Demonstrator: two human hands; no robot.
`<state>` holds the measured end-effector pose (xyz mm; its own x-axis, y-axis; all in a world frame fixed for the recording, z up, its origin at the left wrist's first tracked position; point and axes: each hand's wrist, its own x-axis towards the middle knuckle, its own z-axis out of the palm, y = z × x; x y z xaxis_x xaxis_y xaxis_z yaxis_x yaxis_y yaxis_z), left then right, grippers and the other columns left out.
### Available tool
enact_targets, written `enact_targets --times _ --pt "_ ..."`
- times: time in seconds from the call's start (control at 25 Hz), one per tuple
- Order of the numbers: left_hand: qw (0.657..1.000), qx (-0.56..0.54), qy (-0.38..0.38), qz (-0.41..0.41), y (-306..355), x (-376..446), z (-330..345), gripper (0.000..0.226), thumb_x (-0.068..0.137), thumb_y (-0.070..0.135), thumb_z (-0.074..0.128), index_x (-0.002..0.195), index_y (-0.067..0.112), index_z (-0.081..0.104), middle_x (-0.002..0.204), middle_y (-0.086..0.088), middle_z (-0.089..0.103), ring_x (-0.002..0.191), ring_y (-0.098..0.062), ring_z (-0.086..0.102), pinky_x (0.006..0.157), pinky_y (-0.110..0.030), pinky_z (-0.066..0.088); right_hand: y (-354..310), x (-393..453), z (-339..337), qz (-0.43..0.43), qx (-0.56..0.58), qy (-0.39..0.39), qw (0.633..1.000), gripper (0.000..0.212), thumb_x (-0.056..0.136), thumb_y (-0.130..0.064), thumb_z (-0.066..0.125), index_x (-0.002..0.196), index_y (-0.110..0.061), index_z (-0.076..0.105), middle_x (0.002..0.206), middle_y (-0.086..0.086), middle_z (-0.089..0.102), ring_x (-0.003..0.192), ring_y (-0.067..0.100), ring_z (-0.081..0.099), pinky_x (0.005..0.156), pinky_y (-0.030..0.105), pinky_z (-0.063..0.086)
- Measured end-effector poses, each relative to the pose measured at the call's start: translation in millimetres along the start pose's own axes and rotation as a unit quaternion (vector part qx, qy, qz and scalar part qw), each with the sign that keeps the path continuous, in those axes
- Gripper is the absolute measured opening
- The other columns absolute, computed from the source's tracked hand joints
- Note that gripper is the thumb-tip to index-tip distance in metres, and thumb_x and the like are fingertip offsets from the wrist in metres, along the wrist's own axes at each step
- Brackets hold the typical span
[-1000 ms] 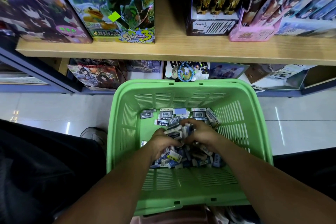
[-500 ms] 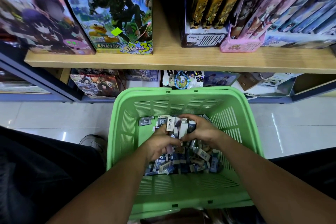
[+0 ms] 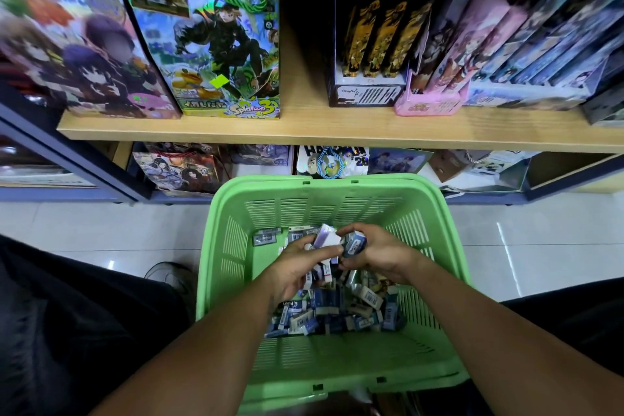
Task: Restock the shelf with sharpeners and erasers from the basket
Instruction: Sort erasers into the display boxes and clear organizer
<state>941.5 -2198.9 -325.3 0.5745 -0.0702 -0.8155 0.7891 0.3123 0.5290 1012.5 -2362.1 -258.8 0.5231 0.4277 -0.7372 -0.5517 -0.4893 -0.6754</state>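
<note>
Down on the pale tiled floor [image 3: 526, 246], right against the shelving, sits a green plastic basket [image 3: 435, 230] with slatted walls, and the person crouches over it with both bare forearms reaching in from the near side. Both hands meet above the middle of the basket. Their left hand [image 3: 300, 267] is curled around a small clutch of packaged erasers [image 3: 327, 237], a white and lilac one sticking up highest between thumb and fingers. Just to its right, touching the same bundle, their right hand [image 3: 380, 255] pinches a small blue packet [image 3: 354, 243] in its bent fingers. Beneath the hands, a loose heap of blue and white packets [image 3: 337, 311] covers the basket's floor, spread toward the near right, with a few stray ones [image 3: 265, 236] lying flat at the far left corner; which of these are sharpeners I cannot tell. Beyond the basket, a wooden shelf [image 3: 304, 125] runs left to right, carrying a bright Splatoon 3 gift bag [image 3: 216, 54] with green rope handles, a dark box of gold-patterned packs [image 3: 371, 54] and a pink tray [image 3: 429, 105] of slim illustrated boxes. Lower down, more illustrated bags [image 3: 182, 169] stand under that shelf.
</note>
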Motion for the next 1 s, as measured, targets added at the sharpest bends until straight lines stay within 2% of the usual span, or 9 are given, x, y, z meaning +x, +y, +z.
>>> enact_targets --times 0.12,0.2,0.36,0.48,0.56,0.64,0.72,0.84,1.0 --pt "1.000 -0.004 -0.001 0.023 12 -5 0 0.104 0.044 0.055 0.096 0.135 0.026 0.054 0.127 -0.011 0.066 0.105 -0.030 0.068 0.054 -0.027 0.051 -11 -7 -6 -0.007 0.019 -0.026 0.999 0.026 0.083 0.017 0.064 0.102 -0.002 0.062 0.094 0.018 0.073 0.094 0.033 0.072 0.085 0.038 0.060" --pt "0.999 0.007 -0.012 0.036 20 -13 0 0.108 0.044 0.055 0.096 0.137 0.024 0.051 0.127 -0.011 0.066 0.092 -0.024 0.068 0.051 -0.025 0.047 -22 -13 -10 -0.007 0.001 -0.051 0.999 0.022 0.084 0.011 0.067 0.104 0.000 0.063 0.097 0.022 0.073 0.098 0.034 0.072 0.086 0.038 0.060" --pt "0.996 0.042 -0.058 0.045 40 -39 2 0.084 0.057 0.045 0.093 0.127 0.020 0.053 0.115 -0.009 0.070 0.070 -0.019 0.068 0.045 -0.022 0.042 -58 -37 -21 0.001 -0.038 -0.072 0.997 0.018 0.089 0.012 0.061 0.102 0.001 0.064 0.107 0.027 0.070 0.104 0.040 0.068 0.088 0.037 0.059" --pt "0.990 0.046 -0.122 0.057 63 -58 11 0.088 0.049 0.042 0.097 0.127 0.022 0.061 0.118 -0.015 0.070 0.083 -0.027 0.069 0.058 -0.028 0.050 -79 -58 -29 -0.025 -0.022 -0.091 0.995 0.023 0.094 0.007 0.056 0.116 -0.002 0.056 0.113 0.024 0.070 0.102 0.040 0.069 0.087 0.041 0.059" --pt "0.984 0.048 -0.152 0.078 78 -70 20 0.076 0.048 0.041 0.098 0.116 0.025 0.069 0.116 -0.015 0.071 0.097 -0.032 0.061 0.070 -0.032 0.043 -91 -76 -35 -0.066 -0.032 -0.091 0.993 0.028 0.095 0.000 0.060 0.120 -0.008 0.051 0.109 0.021 0.072 0.093 0.035 0.072 0.081 0.040 0.060" --pt "0.982 0.058 -0.150 0.101 92 -81 29 0.081 0.048 0.039 0.098 0.121 0.026 0.066 0.120 -0.016 0.070 0.100 -0.031 0.055 0.066 -0.030 0.036 -102 -95 -39 -0.110 -0.065 -0.053 0.990 0.030 0.090 -0.006 0.069 0.116 -0.009 0.055 0.100 0.018 0.074 0.088 0.031 0.072 0.085 0.044 0.058" --pt "0.982 0.068 -0.124 0.125 108 -94 34 0.090 0.049 0.039 0.098 0.128 0.027 0.058 0.115 -0.012 0.072 0.090 -0.028 0.058 0.058 -0.027 0.034 -115 -111 -41 -0.150 -0.094 -0.012 0.984 0.031 0.082 -0.008 0.077 0.109 -0.003 0.062 0.102 0.018 0.073 0.089 0.028 0.070 0.088 0.045 0.054" --pt "0.977 0.083 -0.112 0.159 132 -121 41 0.077 0.057 0.033 0.091 0.125 0.022 0.059 0.088 -0.007 0.071 0.056 -0.018 0.059 0.041 -0.018 0.031 -132 -132 -41 -0.179 -0.093 0.021 0.979 0.034 0.081 -0.004 0.078 0.112 -0.001 0.064 0.109 0.012 0.073 0.102 0.027 0.070 0.089 0.038 0.057" --pt "0.967 0.130 -0.110 0.191 151 -144 51 0.084 0.055 0.041 0.094 0.131 0.026 0.059 0.093 -0.006 0.072 0.060 -0.016 0.061 0.044 -0.020 0.037 -143 -154 -40 -0.215 -0.078 0.021 0.973 0.034 0.082 -0.003 0.077 0.112 -0.005 0.062 0.106 0.014 0.074 0.106 0.035 0.068 0.093 0.047 0.053"
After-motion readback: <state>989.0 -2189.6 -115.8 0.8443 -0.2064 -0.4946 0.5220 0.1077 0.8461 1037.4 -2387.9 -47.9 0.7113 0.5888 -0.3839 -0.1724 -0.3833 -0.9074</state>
